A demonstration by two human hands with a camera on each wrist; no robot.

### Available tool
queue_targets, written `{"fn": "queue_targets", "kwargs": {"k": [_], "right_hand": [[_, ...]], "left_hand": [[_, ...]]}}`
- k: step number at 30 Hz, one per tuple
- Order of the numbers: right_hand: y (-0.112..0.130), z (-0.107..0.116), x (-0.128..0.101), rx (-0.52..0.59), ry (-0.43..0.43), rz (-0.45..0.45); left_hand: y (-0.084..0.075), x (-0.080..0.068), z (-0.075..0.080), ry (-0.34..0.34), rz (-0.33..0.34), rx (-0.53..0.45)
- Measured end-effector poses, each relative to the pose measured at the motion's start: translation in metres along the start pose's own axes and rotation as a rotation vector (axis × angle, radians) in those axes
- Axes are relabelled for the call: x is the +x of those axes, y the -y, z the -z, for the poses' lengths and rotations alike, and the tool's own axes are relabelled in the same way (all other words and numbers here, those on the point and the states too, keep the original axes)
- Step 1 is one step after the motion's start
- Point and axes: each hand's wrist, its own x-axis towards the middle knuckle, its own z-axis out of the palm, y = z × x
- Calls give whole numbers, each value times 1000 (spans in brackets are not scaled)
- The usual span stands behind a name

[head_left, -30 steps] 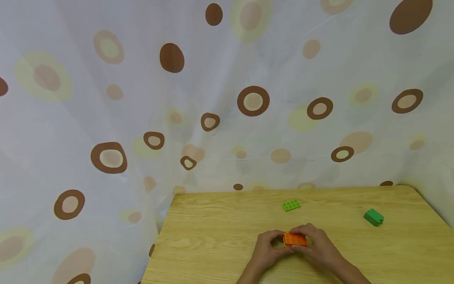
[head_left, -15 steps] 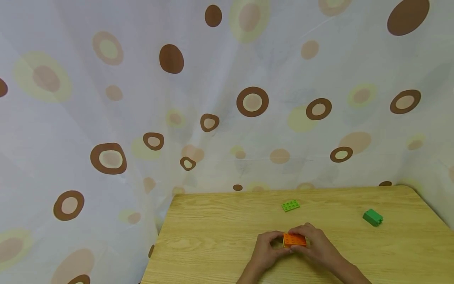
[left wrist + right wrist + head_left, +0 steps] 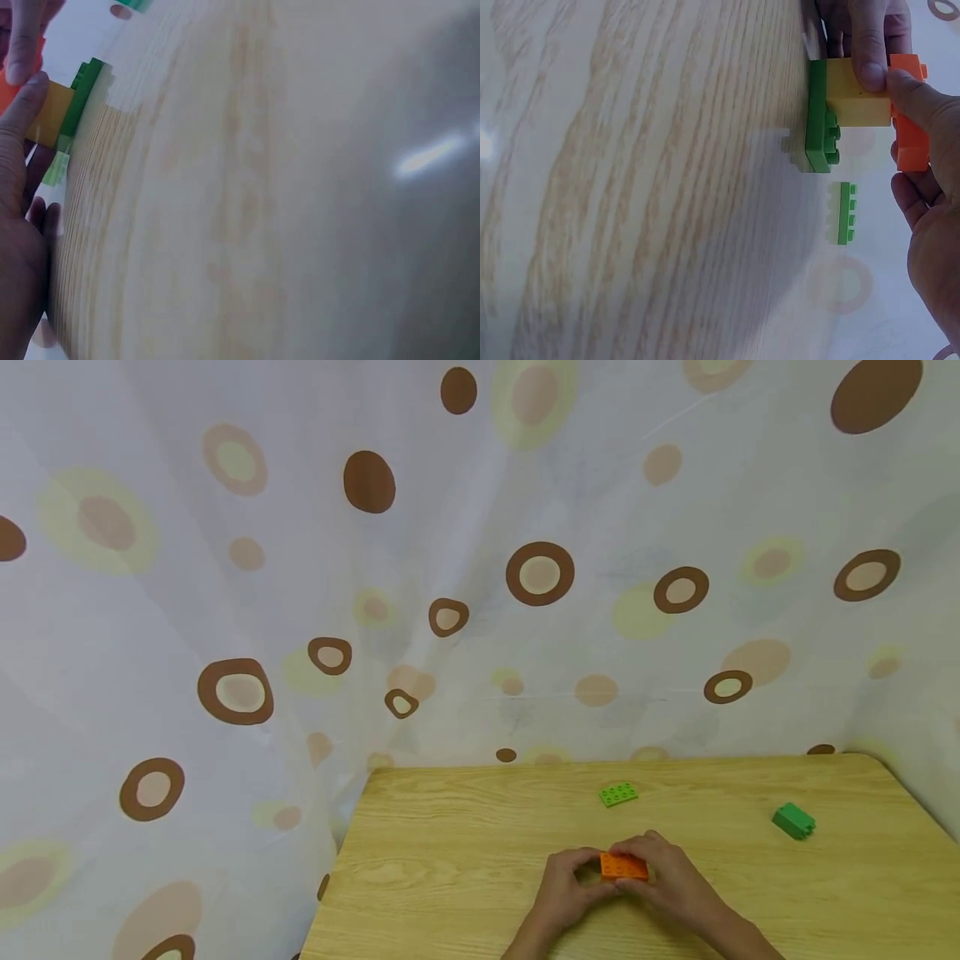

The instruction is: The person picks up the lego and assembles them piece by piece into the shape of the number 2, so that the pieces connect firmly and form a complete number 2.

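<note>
Orange plate (image 3: 624,866) atop a yellow brick (image 3: 857,94) and dark green plate (image 3: 819,116), stacked near the front middle of the bench (image 3: 450,860). Pinched from both sides: left hand (image 3: 566,889) and right hand (image 3: 675,881), each grip curled narrow around the stack. Beyond, lime green plate (image 3: 618,793); far right, green brick (image 3: 792,820).

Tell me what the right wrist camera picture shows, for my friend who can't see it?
Fingers of two hands pinch a small stack of toy bricks on a wooden table: a dark green plate at the bottom, a yellow brick on it, and an orange brick on top, held by the right hand. A light green plate lies apart, beyond the stack.
</note>
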Motion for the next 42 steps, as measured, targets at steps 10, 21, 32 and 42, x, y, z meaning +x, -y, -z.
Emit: {"fn": "queue_targets", "kwargs": {"k": [10,21,32,42], "right_hand": [[1,2,2,7,5,35],[0,7,3,26,8,55],[1,4,3,-3,13,7],[3,1,2,-20,-10,15]], "left_hand": [[-2,0,1,2,14,16],[-1,1,-1,4,-13,10],[-5,0,-1,-4,11,-2],[-2,-1,0,-3,-15,13]]}}
